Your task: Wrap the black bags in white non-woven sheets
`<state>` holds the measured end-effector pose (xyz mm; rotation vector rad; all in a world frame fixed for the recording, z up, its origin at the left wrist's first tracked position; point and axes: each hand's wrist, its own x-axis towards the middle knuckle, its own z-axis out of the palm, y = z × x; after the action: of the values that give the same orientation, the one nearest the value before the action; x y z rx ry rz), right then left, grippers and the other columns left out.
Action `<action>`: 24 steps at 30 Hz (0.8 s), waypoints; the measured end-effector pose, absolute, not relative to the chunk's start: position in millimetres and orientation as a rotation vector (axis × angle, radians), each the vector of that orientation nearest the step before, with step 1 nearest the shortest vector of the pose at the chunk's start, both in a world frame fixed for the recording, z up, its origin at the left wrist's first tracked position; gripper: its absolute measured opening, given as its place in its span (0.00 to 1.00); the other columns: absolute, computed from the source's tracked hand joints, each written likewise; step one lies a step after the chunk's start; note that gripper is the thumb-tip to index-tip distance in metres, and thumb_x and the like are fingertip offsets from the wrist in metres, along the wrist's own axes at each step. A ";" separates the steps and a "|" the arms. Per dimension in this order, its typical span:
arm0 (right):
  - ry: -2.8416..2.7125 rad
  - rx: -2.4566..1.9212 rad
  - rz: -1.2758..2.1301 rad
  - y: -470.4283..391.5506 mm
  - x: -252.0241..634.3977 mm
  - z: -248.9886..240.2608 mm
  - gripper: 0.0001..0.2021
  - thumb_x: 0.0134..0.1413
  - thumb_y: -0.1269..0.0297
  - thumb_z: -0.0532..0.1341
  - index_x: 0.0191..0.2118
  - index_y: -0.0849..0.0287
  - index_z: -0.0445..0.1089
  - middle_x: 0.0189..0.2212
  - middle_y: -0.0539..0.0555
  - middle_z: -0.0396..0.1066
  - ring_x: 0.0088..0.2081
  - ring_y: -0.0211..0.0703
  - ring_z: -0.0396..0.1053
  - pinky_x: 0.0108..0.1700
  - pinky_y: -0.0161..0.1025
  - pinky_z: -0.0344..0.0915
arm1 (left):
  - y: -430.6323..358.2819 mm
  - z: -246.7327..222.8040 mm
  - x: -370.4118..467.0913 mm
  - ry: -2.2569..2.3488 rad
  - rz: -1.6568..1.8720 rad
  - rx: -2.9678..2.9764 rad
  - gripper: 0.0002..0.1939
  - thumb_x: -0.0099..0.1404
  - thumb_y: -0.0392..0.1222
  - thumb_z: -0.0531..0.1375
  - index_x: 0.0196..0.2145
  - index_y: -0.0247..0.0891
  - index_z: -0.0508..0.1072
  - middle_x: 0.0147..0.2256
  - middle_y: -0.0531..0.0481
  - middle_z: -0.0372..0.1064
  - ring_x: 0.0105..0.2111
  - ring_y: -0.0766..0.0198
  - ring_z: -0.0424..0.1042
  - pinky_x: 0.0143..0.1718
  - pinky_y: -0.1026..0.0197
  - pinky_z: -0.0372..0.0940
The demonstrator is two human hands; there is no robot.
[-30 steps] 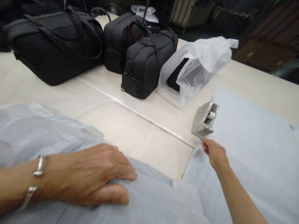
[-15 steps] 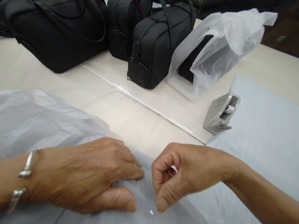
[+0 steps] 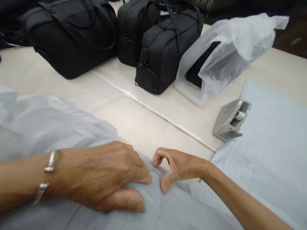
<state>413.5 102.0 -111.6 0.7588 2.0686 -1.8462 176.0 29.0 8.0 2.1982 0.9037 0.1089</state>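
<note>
Looking cloudy, creased plastic (image 3: 182, 217) lies under left hand (image 3: 105, 177) and right hand (image 3: 177, 165), both open.

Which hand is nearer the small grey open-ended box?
Right. The right hand is below-left of the box in the picture; the left hand is farther left, on the thin crumpled grey sheet.

- A large black soft bag (image 3: 74, 36) with long strap handles, on the cream tabletop (image 3: 98, 99)
- A boxy black bag (image 3: 128, 30) with a red strip, just beside it
- A similar boxy black bag (image 3: 167, 48) with a small front pocket
- A frosted white plastic bag (image 3: 231, 53) around a black object (image 3: 200, 67), right of these
</note>
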 end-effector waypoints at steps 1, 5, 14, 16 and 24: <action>2.083 0.848 -1.876 98.1 427.2 -127.8 0.38 0.28 0.43 0.76 0.48 0.53 0.72 0.50 0.52 0.71 0.49 0.51 0.68 0.50 0.41 0.65 | 27.8 5.9 176.6 0.874 0.091 2.199 0.15 0.71 0.54 0.57 0.42 0.43 0.77 0.36 0.49 0.78 0.36 0.58 0.77 0.45 0.61 0.68; 2.204 1.526 -1.573 115.1 484.1 -160.6 0.37 0.41 0.40 0.69 0.55 0.57 0.71 0.57 0.63 0.69 0.57 0.63 0.67 0.59 0.54 0.63 | 28.4 -8.7 178.3 0.792 0.036 2.182 0.21 0.71 0.60 0.55 0.43 0.42 0.78 0.42 0.46 0.79 0.43 0.54 0.77 0.47 0.58 0.68; 2.466 1.433 -1.433 66.3 403.3 49.5 0.35 0.53 0.31 0.57 0.59 0.47 0.71 0.63 0.54 0.65 0.64 0.65 0.59 0.68 0.56 0.51 | 27.1 112.0 132.6 0.979 0.362 2.339 0.23 0.74 0.53 0.55 0.59 0.38 0.70 0.58 0.46 0.70 0.58 0.55 0.68 0.60 0.58 0.59; 2.444 1.339 -1.403 40.5 372.0 69.1 0.35 0.55 0.32 0.56 0.62 0.46 0.68 0.66 0.52 0.61 0.67 0.64 0.55 0.69 0.56 0.49 | 12.8 154.0 89.3 1.139 0.451 2.382 0.22 0.74 0.53 0.55 0.59 0.41 0.70 0.59 0.49 0.69 0.58 0.56 0.68 0.60 0.59 0.58; 2.428 1.647 -1.428 44.1 285.1 39.7 0.38 0.56 0.43 0.61 0.66 0.63 0.61 0.64 0.65 0.61 0.63 0.60 0.62 0.66 0.52 0.55 | -11.4 129.5 -67.6 1.292 0.159 2.175 0.40 0.65 0.63 0.61 0.68 0.44 0.56 0.68 0.43 0.54 0.65 0.48 0.58 0.66 0.49 0.53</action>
<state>285.1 44.1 39.7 1.6471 2.4280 -1.4280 -67.6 -11.4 129.5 2.1748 1.2924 0.1590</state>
